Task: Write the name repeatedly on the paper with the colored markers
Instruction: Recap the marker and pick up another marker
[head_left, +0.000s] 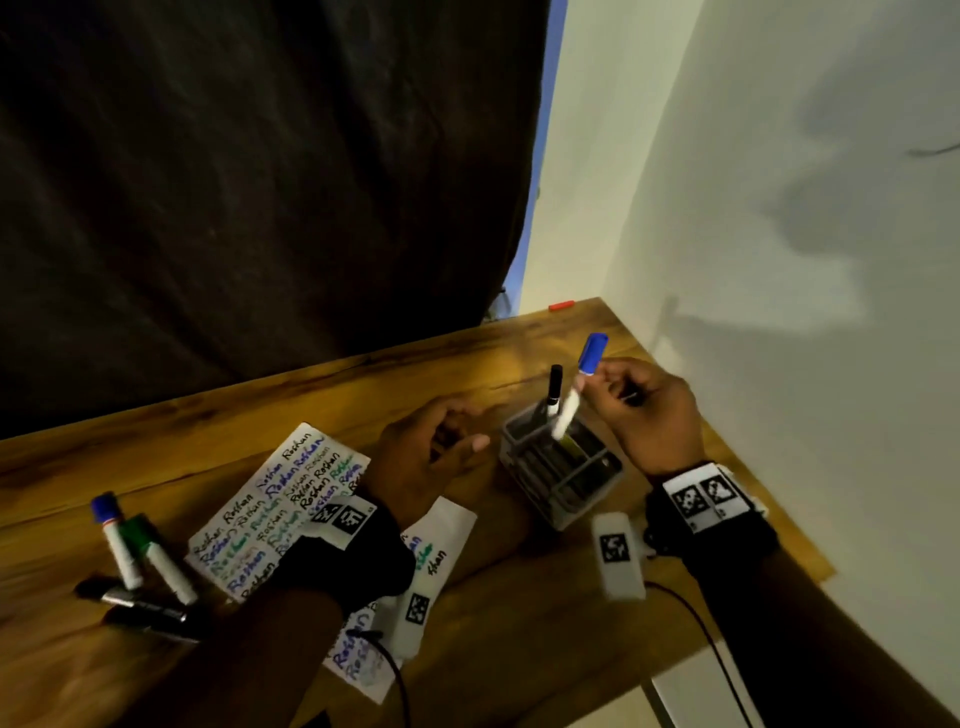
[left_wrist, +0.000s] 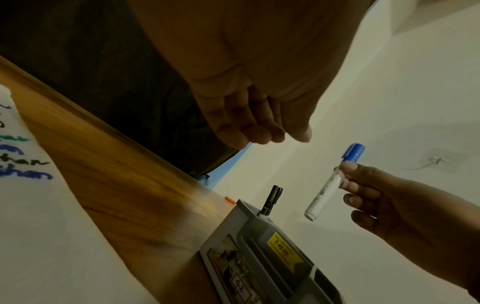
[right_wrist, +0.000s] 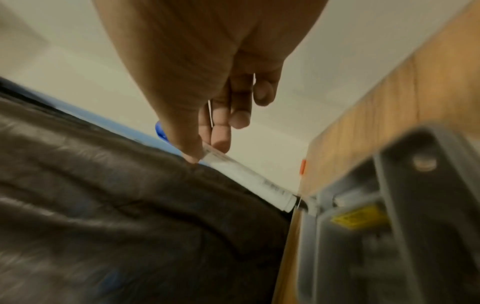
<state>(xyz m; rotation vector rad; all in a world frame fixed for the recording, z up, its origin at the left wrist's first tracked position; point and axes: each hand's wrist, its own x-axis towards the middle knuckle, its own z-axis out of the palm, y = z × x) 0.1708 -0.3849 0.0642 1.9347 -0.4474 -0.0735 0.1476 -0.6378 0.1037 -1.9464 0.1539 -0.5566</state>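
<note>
Item 1, blue-capped marker (head_left: 575, 391): I am pinching its white barrel just below the cap with my right hand (head_left: 647, 410), thumb and fingertips (left_wrist: 349, 167) closed round it. Its long axis is running near upright, cap up and tilted toward the table's far right corner, flat tail end down. The tail is hanging over the far compartments of the grey organiser (head_left: 563, 470), apart from its rim in the left wrist view.

Item 2, grey organiser: it is sitting near the right edge of the wooden table (head_left: 291, 410), with 1 black marker (head_left: 554, 389) standing upright in its far compartment, just beside the barrel I am holding.

Item 3, my left hand (head_left: 431, 457): it is hovering above the table between the paper and the organiser, fingers loosely curled and holding nothing. It is lying left of the marker and lower, with its thumb pointing toward the organiser.

Item 4, paper (head_left: 270, 514): 1 sheet is lying under my left wrist toward the near edge, already carrying many rows of the name in black, blue and green. It is lying down and left from my right-hand grip, so I judge the marker has to travel across the organiser to reach it, and the cap is facing away from my free hand.

Item 5, spare markers (head_left: 140, 551): 1 blue-capped, 1 green-capped and some dark ones are lying near the left edge, beside the sheet.
</note>
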